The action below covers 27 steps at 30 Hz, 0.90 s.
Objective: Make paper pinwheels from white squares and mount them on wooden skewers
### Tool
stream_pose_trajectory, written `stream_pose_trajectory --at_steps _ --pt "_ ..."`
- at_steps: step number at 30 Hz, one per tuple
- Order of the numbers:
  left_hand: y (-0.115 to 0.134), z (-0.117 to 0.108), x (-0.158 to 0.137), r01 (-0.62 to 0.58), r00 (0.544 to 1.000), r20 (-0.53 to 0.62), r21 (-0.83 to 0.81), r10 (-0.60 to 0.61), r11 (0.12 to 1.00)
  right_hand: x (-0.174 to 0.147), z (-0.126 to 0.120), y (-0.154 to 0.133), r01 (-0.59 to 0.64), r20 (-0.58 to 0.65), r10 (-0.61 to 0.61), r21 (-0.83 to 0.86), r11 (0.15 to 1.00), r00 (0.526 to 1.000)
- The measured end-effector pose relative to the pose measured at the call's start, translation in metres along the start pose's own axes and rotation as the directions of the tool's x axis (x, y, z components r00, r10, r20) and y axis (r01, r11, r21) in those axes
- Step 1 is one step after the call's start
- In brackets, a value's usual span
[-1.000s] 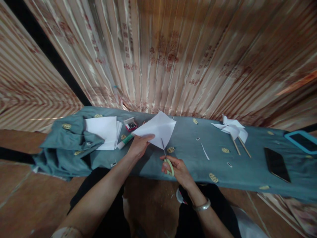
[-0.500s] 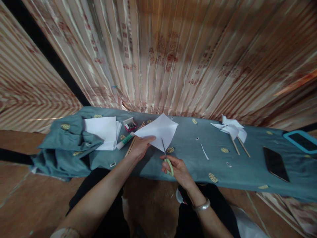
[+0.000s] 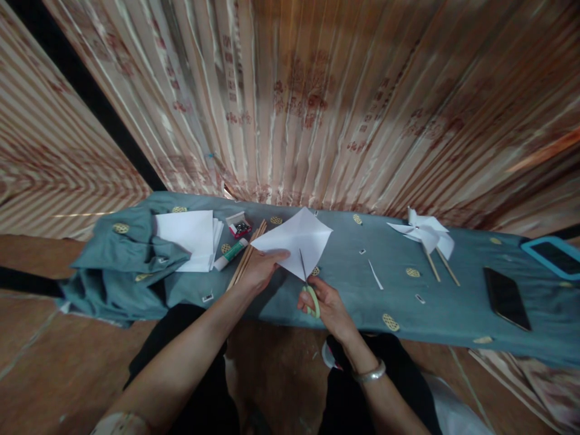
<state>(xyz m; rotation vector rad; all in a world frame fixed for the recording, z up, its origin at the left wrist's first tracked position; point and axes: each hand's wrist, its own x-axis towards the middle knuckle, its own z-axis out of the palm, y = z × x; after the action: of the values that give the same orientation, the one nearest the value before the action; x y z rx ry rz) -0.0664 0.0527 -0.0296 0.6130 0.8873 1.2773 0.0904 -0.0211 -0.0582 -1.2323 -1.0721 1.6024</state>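
My left hand [image 3: 264, 269] pinches the left part of a white sheet of paper [image 3: 296, 234], thumb on top, raised over the cloth. In my right hand [image 3: 330, 305] is a pair of scissors [image 3: 312, 300] with pale green handles, fingers through the loops. Their blades lie at the paper's near corner, pointing inward toward its middle. Under and beside my left wrist are several thin wooden sticks [image 3: 244, 260]. A glue stick [image 3: 231, 254] with a green label lies left of them, close to a small open box of pins [image 3: 238, 226].
A stack of white paper [image 3: 188, 238] lies at the left, partly under bunched cloth. To the right are a thin paper strip [image 3: 375, 275], white paper pinwheels [image 3: 426, 232] on sticks, a black phone [image 3: 506, 298] and a blue-framed device [image 3: 555, 257]. Corrugated sheeting [image 3: 294, 109] stands behind the table.
The paper, my left hand and the scissors have shifted slightly right in view. The scissors stay at the paper's near corner, and both hands keep their hold.
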Motion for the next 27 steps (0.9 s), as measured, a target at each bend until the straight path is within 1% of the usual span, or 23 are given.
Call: stream_pose_trajectory --at_steps 6,12,20,27 --pt "-0.0002 0.0006 -0.0001 0.010 0.999 -0.031 0.000 -0.010 1.000 0.0001 -0.0023 0.0011 0.002 0.014 -0.002 -0.012 1.000 1.000" --pt "-0.0026 0.0008 -0.0016 0.059 0.998 -0.011 0.000 -0.059 0.998 -0.0009 -0.0025 -0.0023 -0.002 0.012 0.002 -0.031 1.000 1.000" --pt "-0.0022 0.0010 -0.0024 0.066 0.998 -0.004 -0.022 -0.067 0.998 0.0008 -0.0045 -0.0013 -0.016 0.018 0.016 -0.013 1.000 1.000" --pt "-0.0031 0.0004 -0.0022 0.066 0.998 0.018 -0.010 -0.066 0.998 0.0003 -0.0035 -0.0050 -0.019 0.012 0.019 -0.028 0.999 1.000"
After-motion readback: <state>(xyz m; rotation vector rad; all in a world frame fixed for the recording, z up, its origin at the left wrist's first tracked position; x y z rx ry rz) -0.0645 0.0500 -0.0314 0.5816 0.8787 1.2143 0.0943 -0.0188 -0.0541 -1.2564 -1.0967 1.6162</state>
